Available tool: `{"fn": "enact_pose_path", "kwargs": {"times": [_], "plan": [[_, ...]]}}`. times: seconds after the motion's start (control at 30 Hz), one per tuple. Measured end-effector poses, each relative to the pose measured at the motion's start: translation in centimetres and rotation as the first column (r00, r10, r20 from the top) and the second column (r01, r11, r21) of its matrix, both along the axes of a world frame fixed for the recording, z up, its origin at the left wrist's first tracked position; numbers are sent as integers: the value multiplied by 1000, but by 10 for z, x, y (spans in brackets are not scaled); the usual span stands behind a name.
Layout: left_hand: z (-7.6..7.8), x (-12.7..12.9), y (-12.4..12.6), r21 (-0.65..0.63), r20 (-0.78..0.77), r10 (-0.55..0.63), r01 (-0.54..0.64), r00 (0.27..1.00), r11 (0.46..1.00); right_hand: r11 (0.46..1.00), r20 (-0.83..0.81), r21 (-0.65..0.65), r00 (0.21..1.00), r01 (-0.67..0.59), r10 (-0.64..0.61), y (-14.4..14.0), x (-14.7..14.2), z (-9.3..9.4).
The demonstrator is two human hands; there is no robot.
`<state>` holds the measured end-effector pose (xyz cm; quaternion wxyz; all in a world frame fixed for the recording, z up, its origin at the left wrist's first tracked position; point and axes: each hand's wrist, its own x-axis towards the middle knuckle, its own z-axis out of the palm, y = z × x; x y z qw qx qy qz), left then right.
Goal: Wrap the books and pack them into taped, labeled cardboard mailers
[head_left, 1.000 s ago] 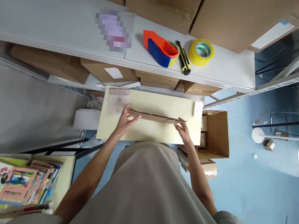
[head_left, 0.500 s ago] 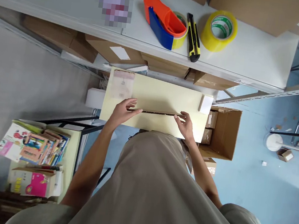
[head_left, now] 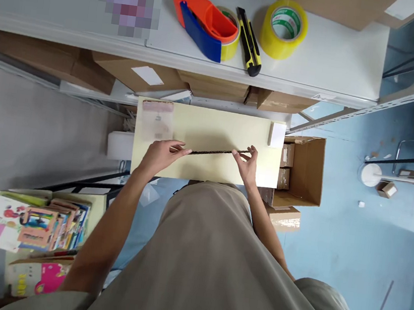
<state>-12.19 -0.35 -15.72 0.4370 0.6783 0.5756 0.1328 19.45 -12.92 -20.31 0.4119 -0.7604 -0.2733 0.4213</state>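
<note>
A thin flat sheet of cardboard point(head_left: 211, 152) is seen edge-on above the pale yellow table point(head_left: 211, 125); its faces are hidden from me. My left hand point(head_left: 161, 155) pinches its left end between thumb and fingers. At the other end, my right hand point(head_left: 246, 166) grips it the same way, a little higher in the picture, so the sheet slants slightly. A clear-and-pink packet point(head_left: 157, 120) lies at the table's back left. Near the back right corner sits a small white block point(head_left: 277, 135).
On the grey shelf point(head_left: 328, 72) beyond lie an orange-and-blue tape dispenser point(head_left: 205, 22), a yellow-black box cutter point(head_left: 249, 42) and a yellow tape roll point(head_left: 283, 29). An open carton point(head_left: 307, 173) holding smaller boxes stands right of the table. Books point(head_left: 39, 224) are piled at lower left.
The view has shifted, so the shelf items appear farther left. Both hands still hold the sheet; its right end has risen slightly, and it now slants instead of lying level.
</note>
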Motion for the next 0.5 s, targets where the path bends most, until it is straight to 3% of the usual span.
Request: {"fn": "enact_pose_path", "kwargs": {"times": [0.33,0.5], "plan": [[-4,-5,6,94,-31,-262,264,965,960,999,-12,-35,999,35,-36,-21,-4,17],[-11,-1,4,88,29,-338,335,941,938,986,-199,-165,979,18,-51,-18,-19,20]]}}
